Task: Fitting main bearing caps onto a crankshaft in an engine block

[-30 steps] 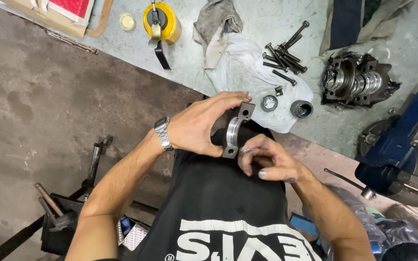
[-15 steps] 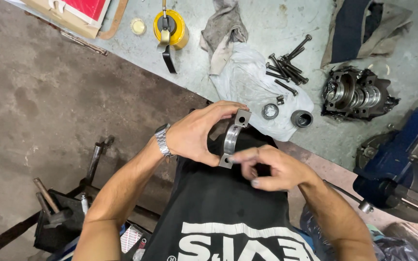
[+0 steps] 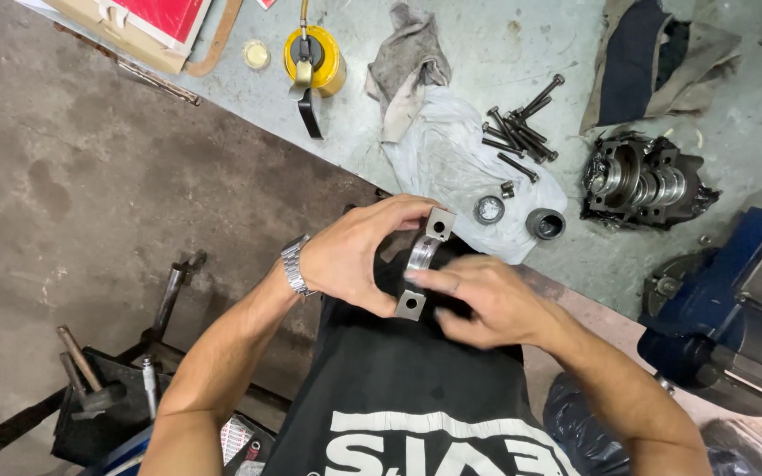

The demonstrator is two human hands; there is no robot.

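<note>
Head view, looking straight down: at the centre of the frame the left hand (image 3: 354, 256), a steel-link watch (image 3: 295, 264) on its wrist, closes its fingers around a half-round metal bearing cap (image 3: 422, 264), a curved piece with a smooth, bright inner face and a flat square lug with a bolt hole at each end. The right hand (image 3: 487, 304) comes in from the lower right with fingers curled, its fingertips pressed on the cap's lower lug and inner curve. Both hands sit above a black shirt with white print. Beyond them, across the upper frame, runs a grey, stained workbench (image 3: 487, 53). On it lie a crumpled white cloth (image 3: 451, 159) and a grey rag (image 3: 407, 53), a loose heap of long dark bolts (image 3: 518, 128), a small ring-shaped bearing (image 3: 489, 210) and a dark cylindrical bush (image 3: 546, 224), both round and hollow. At the upper right stands a greasy dark engine part (image 3: 641, 181) with ribbed shafts. A yellow oil can (image 3: 315, 57) with a black spout stands at the top. A blue cast vise (image 3: 725, 308) fills the right edge. At the lower left, on the rough concrete floor, a hammer (image 3: 85, 370) rests in a black tool tray.
</note>
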